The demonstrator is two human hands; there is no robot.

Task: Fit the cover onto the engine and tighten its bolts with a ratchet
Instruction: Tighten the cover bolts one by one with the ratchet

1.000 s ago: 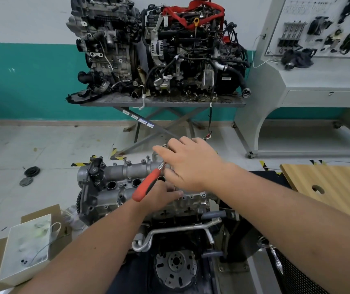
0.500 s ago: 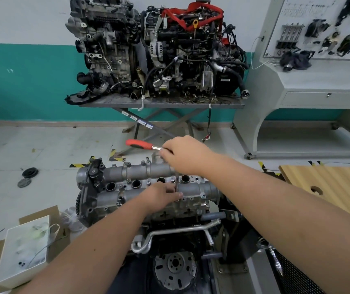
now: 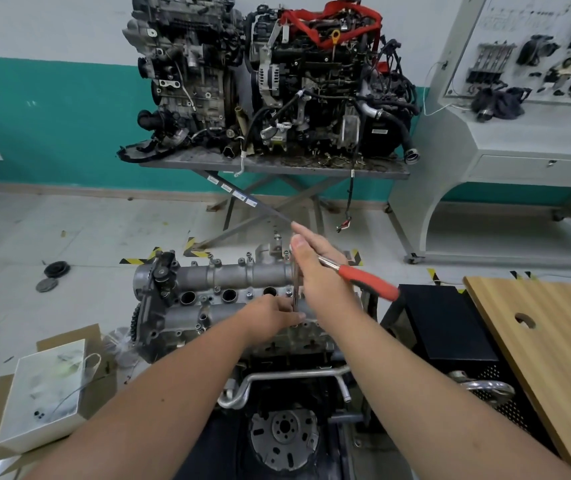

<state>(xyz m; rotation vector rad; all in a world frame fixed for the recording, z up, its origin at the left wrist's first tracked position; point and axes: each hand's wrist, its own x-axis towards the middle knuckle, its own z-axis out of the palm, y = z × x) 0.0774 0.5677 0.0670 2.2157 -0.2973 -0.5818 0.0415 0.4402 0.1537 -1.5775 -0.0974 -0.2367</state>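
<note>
The cover point(image 3: 228, 289), a silver cam cover, already sits on the engine point(image 3: 277, 344) in front of the person, so the work looks to be at the bolt-tightening stage. The right hand point(image 3: 318, 275) grips the ratchet point(image 3: 363, 278) near its head, the red handle pointing out to the right, likely mid-swing. The left hand point(image 3: 270, 315) pinches the upright extension bar point(image 3: 296, 289), probably to keep the socket seated on its bolt. No brand or writing is legible anywhere.
</note>
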